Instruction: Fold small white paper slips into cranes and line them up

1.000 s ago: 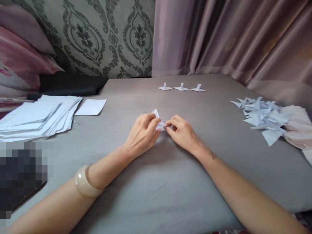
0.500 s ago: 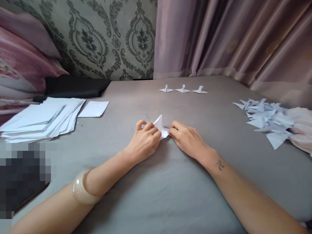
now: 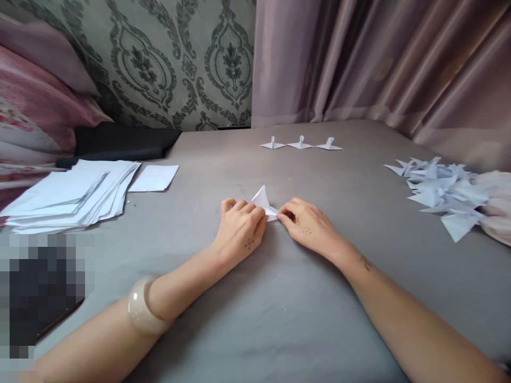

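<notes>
A white folded paper piece (image 3: 261,198), probably an origami bird, lies between my hands at the middle of the grey cloth surface, one pointed flap standing up. My left hand (image 3: 241,229) is closed over its left side, so that part of the paper is hidden. At the right, my right hand (image 3: 307,222) pinches the paper's pointed tip between thumb and fingers. Farther back, three finished-looking paper birds (image 3: 301,143) stand in a row with wings spread.
Stacked white paper sheets (image 3: 72,197) lie at the left, beside a smaller square pile (image 3: 155,178). A heap of folded paper birds (image 3: 447,189) sits at the right by a pale cloth (image 3: 499,205). Black fabric (image 3: 123,141) lies at the back left. A curtain (image 3: 359,64) hangs behind.
My left hand has shifted slightly right and covers more of the folded paper. My right hand has rolled a little, its thumb and fingers still at the paper's tip.
</notes>
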Demonstrator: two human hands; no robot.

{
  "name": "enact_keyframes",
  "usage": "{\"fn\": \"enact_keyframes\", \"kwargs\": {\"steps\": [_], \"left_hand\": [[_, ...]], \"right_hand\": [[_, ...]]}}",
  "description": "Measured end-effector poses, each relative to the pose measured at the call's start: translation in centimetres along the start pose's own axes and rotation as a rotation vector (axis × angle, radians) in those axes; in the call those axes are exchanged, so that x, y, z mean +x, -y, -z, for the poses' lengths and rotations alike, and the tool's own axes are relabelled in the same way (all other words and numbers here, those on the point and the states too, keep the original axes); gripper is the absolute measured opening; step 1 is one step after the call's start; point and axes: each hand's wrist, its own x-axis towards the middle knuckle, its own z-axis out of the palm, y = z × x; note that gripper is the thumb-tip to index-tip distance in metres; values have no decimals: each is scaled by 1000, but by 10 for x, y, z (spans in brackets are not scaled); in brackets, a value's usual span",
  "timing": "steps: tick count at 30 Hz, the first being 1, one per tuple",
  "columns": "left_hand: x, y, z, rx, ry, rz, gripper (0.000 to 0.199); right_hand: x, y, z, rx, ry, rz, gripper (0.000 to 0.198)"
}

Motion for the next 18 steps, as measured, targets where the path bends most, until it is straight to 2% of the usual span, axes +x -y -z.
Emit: {"fn": "enact_keyframes", "kwargs": {"steps": [5,8,14,18], "left_hand": [[7,0,-4,-29,44,65,18],[9,2,-7,-51,45,86,18],[12,3,-10,-85,53,81,16],[10,6,-10,-120,17,92,14]], "right_hand": [[-1,2,-5,-15,-65,-21,13],[-1,2,-6,-9,-62,31,7],[-9,11,-5,-158,-27,204,26],[-18,19,-3,-260,-2,247,27]]}}
